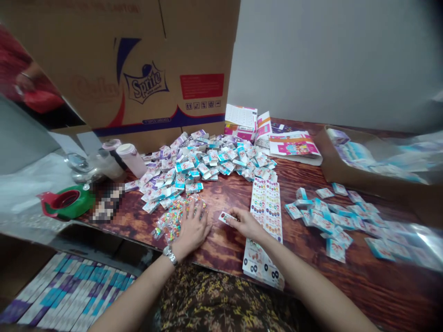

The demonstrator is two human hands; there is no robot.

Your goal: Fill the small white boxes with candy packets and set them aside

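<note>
The wood-like table, dark reddish-brown and streaked, carries many things. On it lie a big heap of small white, blue and purple cardboard boxes, small transparent bags with colourful pieces, long white sheets with printed coloured pictures and, at right, scattered white-and-blue boxes.

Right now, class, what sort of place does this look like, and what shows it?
Probably a packing workspace: the heaped little boxes, clear packets of colourful pieces and large Sprite carton suggest it.
</note>
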